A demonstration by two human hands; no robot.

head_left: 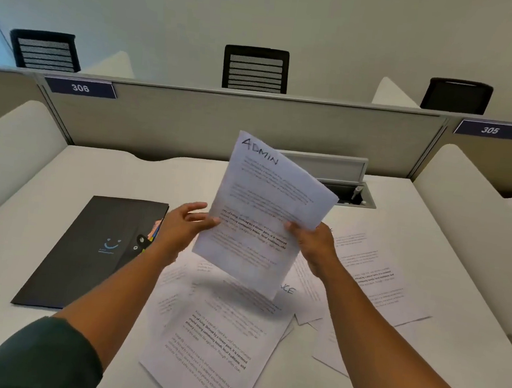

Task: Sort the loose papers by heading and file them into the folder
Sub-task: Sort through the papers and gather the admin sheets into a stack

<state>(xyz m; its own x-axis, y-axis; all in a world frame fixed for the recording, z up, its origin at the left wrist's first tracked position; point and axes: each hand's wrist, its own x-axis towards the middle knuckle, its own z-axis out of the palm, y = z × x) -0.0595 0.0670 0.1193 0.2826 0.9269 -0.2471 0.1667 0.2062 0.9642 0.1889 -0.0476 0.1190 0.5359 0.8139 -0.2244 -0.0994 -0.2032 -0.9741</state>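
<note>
Right hand (312, 246) pinches the lower right edge of the ADMIN sheet (265, 213), thumb on the front, fingers behind it. Sheet is held up off the counter (78, 173), tilted, handwritten "ADMIN" heading at its top left corner. May be more than one sheet in that grip, cannot tell.

Left hand (182, 227) is spread, fingers relaxed and straight, fingertips at the sheet's left edge. Touching or just short of it, cannot tell; motion blur there.

Under and between both hands: loose papers (218, 340) scattered flat on the counter, overlapping, printed text with some bold lines. One of them shows the end of a handwritten heading, "...CE", just below the held sheet. More sheets fan out right of the right hand, under that forearm.

Left of the left hand: black folder (93, 250), lying flat and closed, blue smiley print on the cover, string-and-button closure at its right edge, coloured tabs poking out just beside the left wrist.

Beyond the hands: cable box (345, 190) set in the counter with its lid up, grey partition (224, 122) behind it, number plates 306 (80, 87) and 305 (489, 130) on it. Three black chairs (255, 68) past the partition.
</note>
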